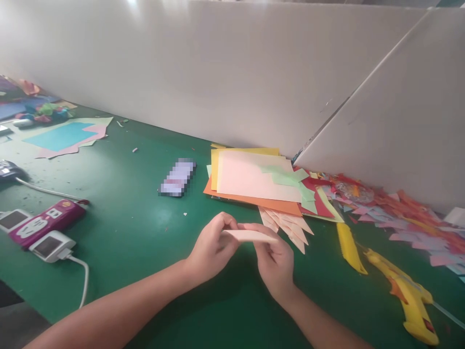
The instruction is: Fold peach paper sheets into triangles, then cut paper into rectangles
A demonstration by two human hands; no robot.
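Both hands hold one pale peach piece of paper (250, 236) above the green table, seen nearly edge-on and slightly bowed. My left hand (214, 247) pinches its left end between thumb and fingers. At the other end, my right hand (275, 259) grips it with the fingers behind and the thumb below. Just beyond the right hand lie several pointed, folded peach paper pieces (286, 225). Behind them sits a stack of coloured paper sheets (254, 174), pale pink on top, with light green scraps (286, 177) over its right side.
A yellow box cutter (349, 247) and a yellow glue gun (403, 295) lie at right, near a heap of paper scraps (399, 218). A blurred-out phone (178, 178) is left of the stack. A purple power strip (51, 223) with white plugs and cables lies far left. A pale partition (181, 68) borders the back.
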